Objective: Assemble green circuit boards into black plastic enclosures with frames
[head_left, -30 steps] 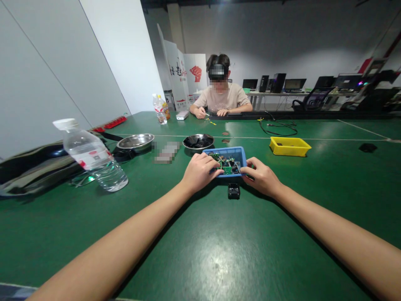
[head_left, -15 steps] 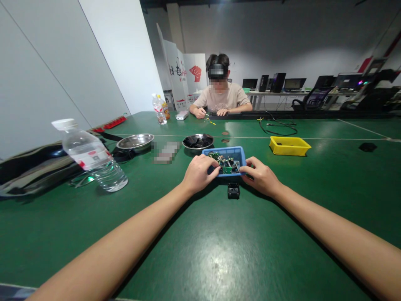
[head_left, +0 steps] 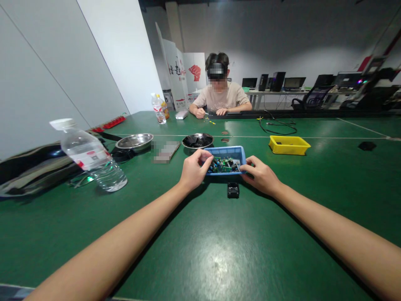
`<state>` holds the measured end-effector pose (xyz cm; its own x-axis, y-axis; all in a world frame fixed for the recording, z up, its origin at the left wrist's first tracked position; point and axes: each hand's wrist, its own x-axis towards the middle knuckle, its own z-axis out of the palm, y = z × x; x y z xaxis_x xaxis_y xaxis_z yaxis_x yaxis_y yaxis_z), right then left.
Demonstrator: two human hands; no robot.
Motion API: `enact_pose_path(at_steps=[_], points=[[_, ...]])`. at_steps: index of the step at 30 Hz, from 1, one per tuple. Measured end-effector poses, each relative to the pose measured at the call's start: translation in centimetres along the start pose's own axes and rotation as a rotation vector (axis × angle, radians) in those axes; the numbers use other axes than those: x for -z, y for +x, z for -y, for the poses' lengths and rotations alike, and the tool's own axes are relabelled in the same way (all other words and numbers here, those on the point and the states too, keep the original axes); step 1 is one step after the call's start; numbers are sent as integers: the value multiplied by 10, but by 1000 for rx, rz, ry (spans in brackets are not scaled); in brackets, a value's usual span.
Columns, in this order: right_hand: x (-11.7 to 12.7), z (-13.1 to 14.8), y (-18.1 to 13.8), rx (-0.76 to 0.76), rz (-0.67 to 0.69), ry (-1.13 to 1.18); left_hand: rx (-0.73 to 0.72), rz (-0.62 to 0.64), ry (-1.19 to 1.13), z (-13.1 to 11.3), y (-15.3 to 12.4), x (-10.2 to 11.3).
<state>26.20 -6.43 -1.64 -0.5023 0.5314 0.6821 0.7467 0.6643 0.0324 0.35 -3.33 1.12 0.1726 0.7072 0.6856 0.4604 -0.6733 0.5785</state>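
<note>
A blue plastic bin sits in front of me, holding small green circuit boards in a loose pile. My left hand is at the bin's left end, thumb and forefinger brought together over the boards. What lies between those fingertips is too small to make out. At the other end, my right hand grips the bin's right wall, thumb at the rim and the other fingers lower down. Just on the near side of the bin, a small black plastic housing rests on the green table.
Behind the bin stands a metal bowl of black parts; a second metal bowl is further left. A water bottle leans at left. A yellow bin and black cable lie right. A person sits opposite.
My left hand has drawn slightly up and left from among the boards, and the boards in the bin have shifted. My right hand has stayed at the bin's right wall.
</note>
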Motion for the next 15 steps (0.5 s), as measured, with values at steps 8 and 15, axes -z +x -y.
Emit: enact_pose_path(at_steps=[8,15], points=[[1,0,1,24,-4,-12,-113,-40,-30,-4,0,0],[2,2,1,35,2,-23,-282,-21,96,0,1,2]])
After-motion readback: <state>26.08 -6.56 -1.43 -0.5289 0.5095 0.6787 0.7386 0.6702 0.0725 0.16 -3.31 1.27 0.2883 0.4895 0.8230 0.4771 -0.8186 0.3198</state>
